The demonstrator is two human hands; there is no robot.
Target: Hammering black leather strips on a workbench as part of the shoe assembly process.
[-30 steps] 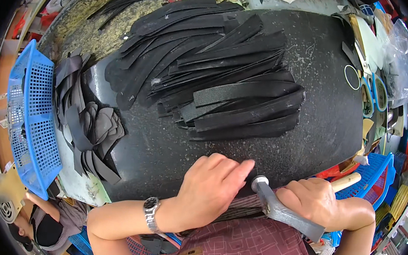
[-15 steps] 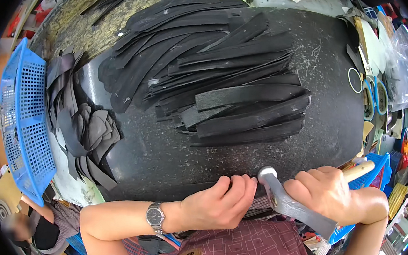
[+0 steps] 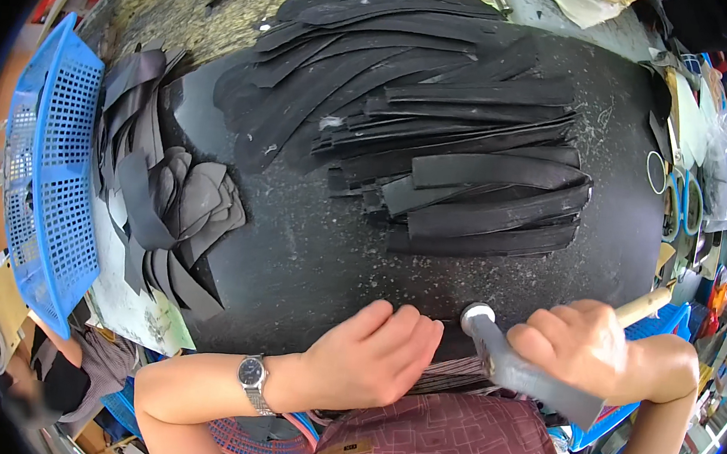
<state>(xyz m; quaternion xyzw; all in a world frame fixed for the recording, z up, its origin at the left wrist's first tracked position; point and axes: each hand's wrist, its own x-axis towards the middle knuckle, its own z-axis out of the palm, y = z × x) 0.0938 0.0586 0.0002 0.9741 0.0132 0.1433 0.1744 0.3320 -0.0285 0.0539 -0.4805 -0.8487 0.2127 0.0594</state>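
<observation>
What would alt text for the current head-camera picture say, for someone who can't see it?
A person's right hand holds a wooden-handled hammer at the near edge of a black work surface, with the curled left hand beside it. Beyond lie layered black strips; a blue basket is at left, scissors at right.

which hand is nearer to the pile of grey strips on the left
Left. The left hand is right of the pile of grey strips and nearer the person's body; the right hand, gripping the hammer, is farther right.
</observation>
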